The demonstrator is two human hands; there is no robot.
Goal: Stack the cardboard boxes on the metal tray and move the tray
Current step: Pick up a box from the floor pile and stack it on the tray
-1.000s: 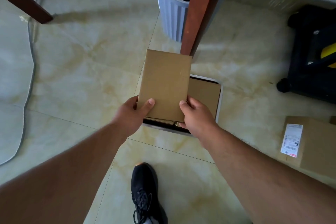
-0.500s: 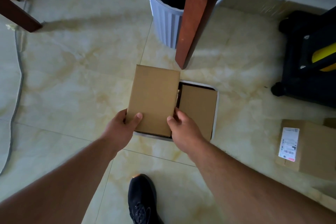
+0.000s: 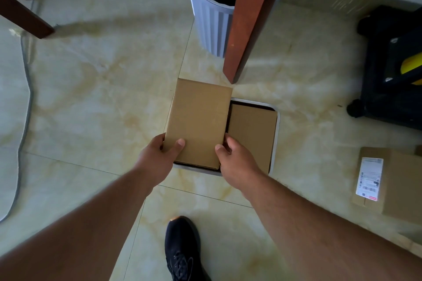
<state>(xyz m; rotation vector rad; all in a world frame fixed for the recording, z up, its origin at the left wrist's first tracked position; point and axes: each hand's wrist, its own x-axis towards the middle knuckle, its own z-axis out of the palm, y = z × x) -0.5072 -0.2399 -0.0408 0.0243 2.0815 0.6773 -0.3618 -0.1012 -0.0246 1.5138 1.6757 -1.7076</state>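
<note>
Brown cardboard filled the middle of the view: a plain cardboard box (image 3: 198,122) was held flat over the left part of a metal tray (image 3: 275,134) that sat on the tiled floor (image 3: 96,102). The left hand (image 3: 159,157) gripped the box's near left corner, thumb on its top face and fingers under the edge. The right hand (image 3: 237,162) gripped the near right corner, thumb on the side edge and fingers curled beneath. So each hand's grip was closed on that box. Whether the box already rested on whatever lay under it, I could not tell; a dark gap showed along its near edge.

A second cardboard box (image 3: 251,137) lay flat inside the tray, in its right part, just beside the held one and lower than it. The tray's pale rim showed at the far right corner, down the right side and along the near edge.

A reddish wooden leg (image 3: 246,29) stood just beyond the tray, with a ribbed grey bin (image 3: 210,25) behind it. A labelled parcel (image 3: 392,180) lay well apart to the right, near a black wheeled case (image 3: 392,80). A black shoe (image 3: 182,248) stood on the floor near the bottom edge. A grey cable (image 3: 25,107) curved along the left.
</note>
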